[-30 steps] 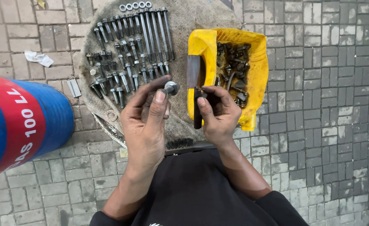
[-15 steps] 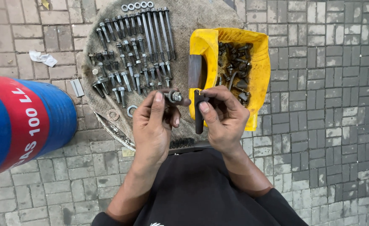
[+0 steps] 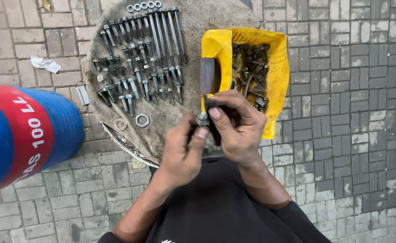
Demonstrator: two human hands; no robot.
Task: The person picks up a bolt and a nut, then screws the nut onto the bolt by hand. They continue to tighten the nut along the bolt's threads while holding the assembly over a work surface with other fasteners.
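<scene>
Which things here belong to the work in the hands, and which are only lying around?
In the work:
- left hand and right hand, together on a small bolt with a nut
- sorted bolts on the round mat
- yellow container of mixed fasteners

Lying about:
- blue and red drum
- crumpled paper scrap
- paved floor

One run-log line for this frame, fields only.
left hand: grips bolt | right hand: pinches same bolt | left of hands: sorted bolts on round mat | behind: yellow tub
</scene>
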